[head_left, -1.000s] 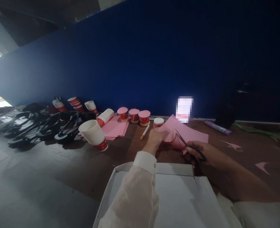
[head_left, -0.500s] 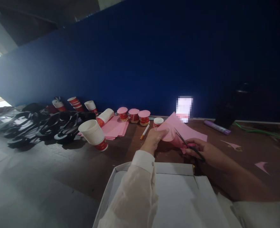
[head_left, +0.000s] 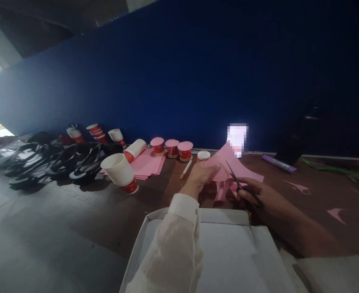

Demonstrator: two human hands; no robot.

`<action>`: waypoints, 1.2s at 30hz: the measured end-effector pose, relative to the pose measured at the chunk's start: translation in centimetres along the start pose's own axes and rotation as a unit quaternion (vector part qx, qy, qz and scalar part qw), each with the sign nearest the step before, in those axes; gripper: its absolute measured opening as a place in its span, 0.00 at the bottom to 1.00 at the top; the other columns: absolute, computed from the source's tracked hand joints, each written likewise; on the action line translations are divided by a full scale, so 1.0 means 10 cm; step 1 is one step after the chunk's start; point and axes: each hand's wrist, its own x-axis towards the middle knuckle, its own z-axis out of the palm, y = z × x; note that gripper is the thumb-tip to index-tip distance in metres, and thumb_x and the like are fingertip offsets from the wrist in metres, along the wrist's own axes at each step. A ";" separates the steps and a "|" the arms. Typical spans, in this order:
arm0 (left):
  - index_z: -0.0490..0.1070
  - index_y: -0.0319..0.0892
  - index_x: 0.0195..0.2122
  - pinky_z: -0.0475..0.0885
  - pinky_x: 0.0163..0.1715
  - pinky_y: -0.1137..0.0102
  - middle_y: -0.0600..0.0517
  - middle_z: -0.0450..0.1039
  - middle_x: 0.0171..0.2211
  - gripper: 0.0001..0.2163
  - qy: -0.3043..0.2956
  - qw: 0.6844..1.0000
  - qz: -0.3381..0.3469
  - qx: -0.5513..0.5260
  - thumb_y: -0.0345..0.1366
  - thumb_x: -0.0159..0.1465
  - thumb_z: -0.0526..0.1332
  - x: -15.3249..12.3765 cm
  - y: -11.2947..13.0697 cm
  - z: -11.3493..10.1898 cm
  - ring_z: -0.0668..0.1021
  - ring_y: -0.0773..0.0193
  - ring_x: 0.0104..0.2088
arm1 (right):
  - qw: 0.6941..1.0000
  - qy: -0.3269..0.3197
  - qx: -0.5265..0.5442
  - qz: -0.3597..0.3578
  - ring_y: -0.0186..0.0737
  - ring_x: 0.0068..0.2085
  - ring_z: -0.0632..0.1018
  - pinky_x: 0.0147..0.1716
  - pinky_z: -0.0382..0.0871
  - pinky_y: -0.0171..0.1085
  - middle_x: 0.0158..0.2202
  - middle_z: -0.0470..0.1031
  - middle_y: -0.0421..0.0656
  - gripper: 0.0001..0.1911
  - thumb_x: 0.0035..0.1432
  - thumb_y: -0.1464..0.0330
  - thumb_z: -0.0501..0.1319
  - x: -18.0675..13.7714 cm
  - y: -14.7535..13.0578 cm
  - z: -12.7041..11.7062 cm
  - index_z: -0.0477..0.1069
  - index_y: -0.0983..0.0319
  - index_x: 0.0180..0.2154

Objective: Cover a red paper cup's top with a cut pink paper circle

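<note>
My left hand (head_left: 200, 177) pinches the left edge of a pink paper sheet (head_left: 225, 156) that bears a faint curved line. Black-handled scissors (head_left: 238, 183) are in my right hand (head_left: 255, 193), their blades spread at the paper beside that line. A partly cut pink strip (head_left: 220, 191) hangs below the sheet. Just behind my left hand stands a red and white paper cup (head_left: 203, 156). Three red paper cups with pink paper discs on top, one of them the nearest cup (head_left: 185, 152), stand in a row farther left.
A white box (head_left: 228, 244) lies in front of me. To the left are a stack of paper cups (head_left: 120, 171), pink sheets (head_left: 149, 165) and black straps (head_left: 84, 162). A white and orange pen (head_left: 186, 169), a purple marker (head_left: 278, 163) and paper scraps (head_left: 336, 215) lie on the table.
The scissors' blades have shifted slightly along the paper. A cut strip now hangs lower beneath the sheet, and the sheet has turned a little in my left hand.
</note>
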 end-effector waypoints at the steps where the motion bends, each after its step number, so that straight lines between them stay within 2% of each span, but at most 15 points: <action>1: 0.81 0.35 0.37 0.74 0.44 0.65 0.46 0.80 0.34 0.09 -0.004 1.000 0.001 -0.002 0.29 0.54 0.71 -0.01 0.01 0.00 0.78 0.62 0.35 | 1.000 -0.005 -0.004 -0.007 0.34 0.24 0.70 0.19 0.58 0.32 0.26 0.73 0.41 0.34 0.49 0.51 0.73 0.00 0.01 -0.01 0.75 0.60 0.53; 4: 0.81 0.34 0.38 0.74 0.45 0.64 0.45 0.80 0.35 0.10 -0.025 1.000 -0.005 0.001 0.31 0.55 0.71 -0.04 0.01 0.00 0.78 0.61 0.35 | 1.000 -0.015 0.002 -0.017 0.33 0.25 0.71 0.20 0.60 0.31 0.28 0.74 0.42 0.26 0.50 0.49 0.72 0.03 0.06 -0.04 0.76 0.61 0.43; 7: 0.82 0.34 0.37 0.74 0.44 0.64 0.44 0.81 0.34 0.11 -0.055 0.998 -0.017 0.012 0.33 0.54 0.72 -0.03 -0.02 -0.02 0.79 0.60 0.35 | 0.999 -0.024 0.032 -0.013 0.35 0.29 0.73 0.22 0.61 0.31 0.31 0.74 0.42 0.23 0.51 0.50 0.72 0.04 0.10 -0.06 0.74 0.59 0.39; 13: 0.82 0.35 0.36 0.74 0.46 0.63 0.45 0.81 0.34 0.11 -0.062 0.998 -0.023 0.024 0.34 0.52 0.74 -0.03 -0.02 -0.03 0.79 0.60 0.35 | 0.999 -0.049 0.016 -0.016 0.32 0.25 0.68 0.20 0.59 0.31 0.28 0.74 0.42 0.23 0.56 0.47 0.68 0.04 0.07 -0.11 0.73 0.60 0.37; 19: 0.81 0.34 0.36 0.74 0.46 0.62 0.44 0.81 0.33 0.11 -0.073 0.995 -0.038 0.059 0.33 0.52 0.72 -0.10 0.08 -0.05 0.79 0.60 0.34 | 0.998 -0.050 0.027 -0.020 0.29 0.22 0.66 0.19 0.59 0.31 0.29 0.74 0.42 0.24 0.53 0.47 0.69 0.04 0.03 -0.09 0.74 0.61 0.36; 24: 0.82 0.36 0.34 0.74 0.44 0.62 0.45 0.81 0.33 0.08 -0.048 0.992 -0.039 0.110 0.33 0.54 0.71 -0.16 0.16 -0.05 0.79 0.57 0.34 | 0.999 -0.024 0.048 -0.011 0.34 0.26 0.72 0.21 0.62 0.32 0.26 0.73 0.41 0.23 0.49 0.49 0.73 0.00 -0.03 0.01 0.73 0.60 0.33; 28: 0.82 0.37 0.32 0.74 0.43 0.62 0.44 0.81 0.33 0.06 -0.027 0.988 -0.038 0.149 0.32 0.54 0.71 -0.16 0.18 -0.04 0.80 0.54 0.36 | 0.999 -0.017 0.040 -0.008 0.34 0.24 0.69 0.20 0.59 0.32 0.23 0.71 0.40 0.23 0.47 0.50 0.74 0.00 -0.04 0.03 0.74 0.60 0.31; 36: 0.82 0.37 0.31 0.74 0.42 0.64 0.46 0.81 0.31 0.07 -0.037 0.992 -0.038 0.112 0.33 0.52 0.73 -0.07 0.06 -0.07 0.79 0.57 0.34 | 1.000 0.013 -0.023 -0.008 0.32 0.21 0.67 0.17 0.57 0.31 0.20 0.68 0.38 0.20 0.49 0.51 0.73 0.06 0.03 -0.04 0.76 0.61 0.32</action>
